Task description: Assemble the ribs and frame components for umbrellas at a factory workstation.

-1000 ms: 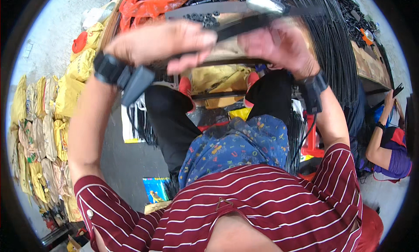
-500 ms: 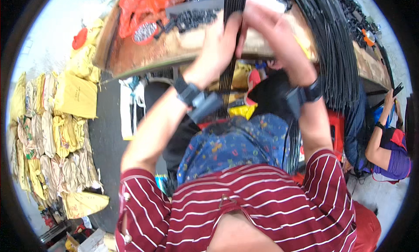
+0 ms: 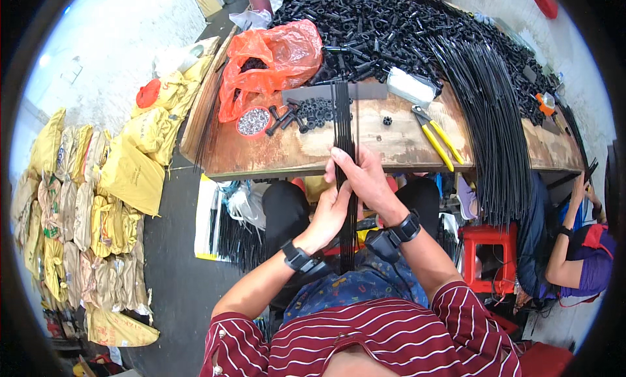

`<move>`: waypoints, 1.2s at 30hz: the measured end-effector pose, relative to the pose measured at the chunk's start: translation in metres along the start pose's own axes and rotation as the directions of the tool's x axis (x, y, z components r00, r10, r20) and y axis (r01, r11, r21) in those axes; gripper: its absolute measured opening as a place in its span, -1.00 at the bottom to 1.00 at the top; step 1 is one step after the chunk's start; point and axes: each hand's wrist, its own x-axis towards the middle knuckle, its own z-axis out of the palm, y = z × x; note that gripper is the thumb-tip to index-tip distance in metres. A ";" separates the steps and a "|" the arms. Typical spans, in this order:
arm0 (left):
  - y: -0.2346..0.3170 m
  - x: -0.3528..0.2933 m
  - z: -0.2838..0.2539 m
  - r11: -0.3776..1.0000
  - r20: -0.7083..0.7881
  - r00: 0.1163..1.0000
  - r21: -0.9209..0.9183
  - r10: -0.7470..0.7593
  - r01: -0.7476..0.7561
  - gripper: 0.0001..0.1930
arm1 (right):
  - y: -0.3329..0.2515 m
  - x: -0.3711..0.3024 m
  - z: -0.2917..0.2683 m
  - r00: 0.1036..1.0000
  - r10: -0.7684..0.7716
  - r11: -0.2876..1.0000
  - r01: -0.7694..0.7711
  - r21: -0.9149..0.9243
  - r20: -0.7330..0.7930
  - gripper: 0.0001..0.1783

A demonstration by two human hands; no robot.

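A narrow bundle of thin black rods [image 3: 342, 119] runs upright through the middle of the view, from over the bench down to my lap. My left hand [image 3: 328, 214] wraps its lower part near the bench's front edge. Just above and to the right, my right hand [image 3: 369, 181] grips the same bundle, its thumb lying across the rods. The two hands touch. Past the bundle's far end on the bench are small black rings [image 3: 317, 111] and short black tubes [image 3: 282, 120]. A red-rimmed dish of small silvery pieces [image 3: 253, 121] stands to their left.
Yellow-handled cutters [image 3: 438, 139] and a clear plastic box [image 3: 411, 87] sit right on the wooden bench [image 3: 398, 145]. A long sheaf of black rods [image 3: 492, 129] hangs over its edge. Black parts [image 3: 365, 34] heap behind an orange bag [image 3: 277, 57]. A person [image 3: 577, 246] works far right.
Both hands have come lower in view, and the blurred right hand now grips the bundle with the left. The view has shifted, bringing more of the bench into sight.
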 end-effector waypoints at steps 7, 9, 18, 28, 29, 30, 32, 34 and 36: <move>0.085 0.007 -0.073 0.907 0.030 0.983 0.381 0.183 -0.180 -0.67 | 0.012 -0.010 0.004 0.996 -0.043 0.997 0.048 0.059 -0.080 -0.83; 0.125 0.016 -0.065 0.950 -0.074 0.977 0.256 0.201 -0.176 -0.66 | 0.003 -0.014 0.021 0.998 -0.040 0.994 0.044 0.102 -0.047 -0.86; 0.159 0.026 -0.022 0.954 0.058 0.977 0.210 0.205 -0.213 -0.85 | -0.002 -0.015 -0.002 0.962 0.138 0.961 -0.188 0.205 0.236 -0.33; 0.202 0.109 -0.016 0.879 0.165 0.940 0.336 0.300 -0.339 -0.52 | 0.005 -0.023 -0.037 0.976 0.194 0.920 -0.145 0.363 -0.102 -0.66; 0.202 0.132 -0.016 0.814 0.108 0.939 0.472 0.326 -0.338 -0.56 | 0.014 -0.023 -0.041 0.974 0.202 0.883 -0.135 0.449 -0.104 -0.66; 0.190 0.166 -0.027 0.717 0.160 0.894 0.546 0.418 -0.433 -0.65 | 0.020 -0.022 -0.044 0.974 0.207 0.838 -0.124 0.532 -0.098 -0.65; 0.169 0.213 -0.033 0.468 0.151 0.855 0.783 0.495 -0.410 -0.73 | 0.018 -0.019 -0.049 0.970 0.235 0.905 -0.198 0.376 -0.056 -0.74; 0.151 0.243 -0.025 0.259 0.188 0.815 0.888 0.548 -0.380 -0.72 | 0.020 -0.018 -0.052 0.965 0.260 0.893 -0.232 0.387 -0.022 -0.73; 0.140 0.262 -0.022 0.092 0.244 0.874 0.947 0.421 -0.309 -0.71 | 0.022 -0.018 -0.053 0.966 0.256 0.907 -0.231 0.351 -0.027 -0.73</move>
